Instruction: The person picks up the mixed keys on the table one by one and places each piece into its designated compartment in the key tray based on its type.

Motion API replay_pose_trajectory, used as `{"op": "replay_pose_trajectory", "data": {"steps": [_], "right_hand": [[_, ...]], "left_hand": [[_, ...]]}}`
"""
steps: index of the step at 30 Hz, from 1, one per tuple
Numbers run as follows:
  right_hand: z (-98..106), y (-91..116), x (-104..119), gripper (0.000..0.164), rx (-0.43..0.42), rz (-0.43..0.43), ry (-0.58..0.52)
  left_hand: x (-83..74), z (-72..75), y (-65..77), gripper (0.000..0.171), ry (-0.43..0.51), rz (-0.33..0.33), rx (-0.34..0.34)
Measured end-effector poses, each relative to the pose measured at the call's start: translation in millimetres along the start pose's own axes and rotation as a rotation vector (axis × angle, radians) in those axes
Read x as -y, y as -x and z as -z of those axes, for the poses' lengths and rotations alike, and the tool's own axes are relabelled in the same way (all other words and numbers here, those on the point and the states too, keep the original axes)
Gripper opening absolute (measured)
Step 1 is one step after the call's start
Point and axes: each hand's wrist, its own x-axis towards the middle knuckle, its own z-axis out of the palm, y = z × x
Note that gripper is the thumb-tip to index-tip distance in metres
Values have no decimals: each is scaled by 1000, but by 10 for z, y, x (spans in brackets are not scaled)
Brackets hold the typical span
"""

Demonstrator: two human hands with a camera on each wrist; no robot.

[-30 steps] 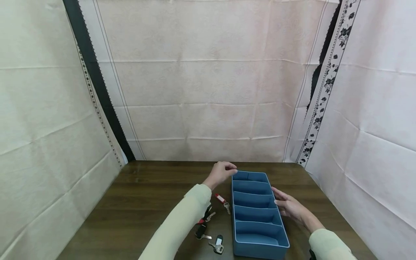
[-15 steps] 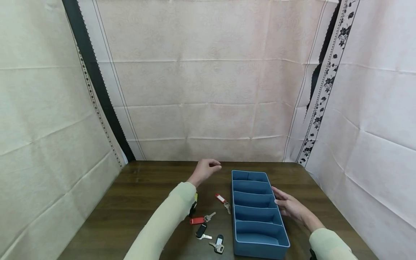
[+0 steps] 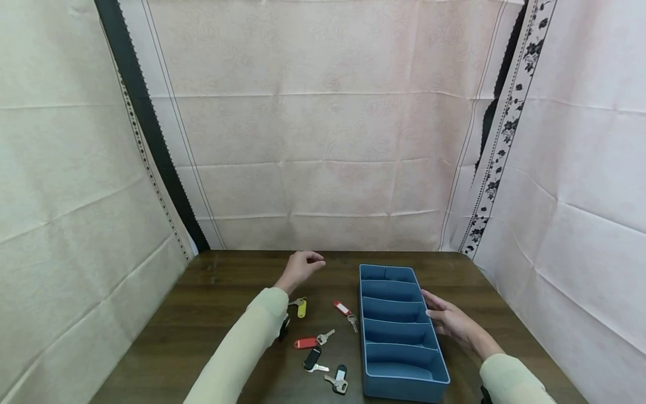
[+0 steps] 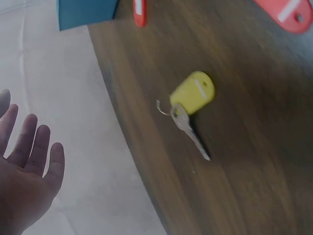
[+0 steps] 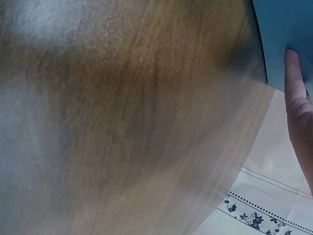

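My left hand (image 3: pixel 300 269) is held over the far part of the table with its fingers relaxed and nothing in them. In the left wrist view, a key with a yellow tag (image 4: pixel 193 93) lies on the wood away from the fingers (image 4: pixel 39 147). My right hand (image 3: pixel 451 322) rests its extended fingers against the right side of a long blue divided box (image 3: pixel 404 390). In the right wrist view, one straight finger (image 5: pixel 293 78) touches the box's blue wall (image 5: pixel 279 29). The compartments that show hold nothing visible.
Left of the box lie a key with a red-and-white tag (image 3: pixel 342 308), a key with a red tag (image 3: pixel 305 343), and two with black tags, one nearer the front (image 3: pixel 341 373). Pale cloth (image 3: pixel 323 168) hangs around the wooden table (image 3: pixel 227 314).
My left hand has moved left from the box's far end, and the keys its forearm covered, including the yellow-tagged one, now show. My right hand has stayed at the box.
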Motion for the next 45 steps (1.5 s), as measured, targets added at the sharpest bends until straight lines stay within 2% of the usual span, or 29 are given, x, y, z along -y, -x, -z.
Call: {"op": "replay_pose_trajectory", "data": {"steps": [6,16,26,37,45], "right_hand": [[-9,3,9,63,-2,1,5],[1,3,11,64,16,6,1],[-7,12,15,64,10,4,0],[-22,5,10,63,-18,-10,2],[-9,-10,-2,64,-15,-5,4]], "left_hand": [[174,53,54,17,-12,35,-21],[441,99,199,20,-7,109,9],[642,92,334,24,-35,195,92],[856,-34,396,15,-58,220,164],[863,-90,399,11,-131,205,160]]}}
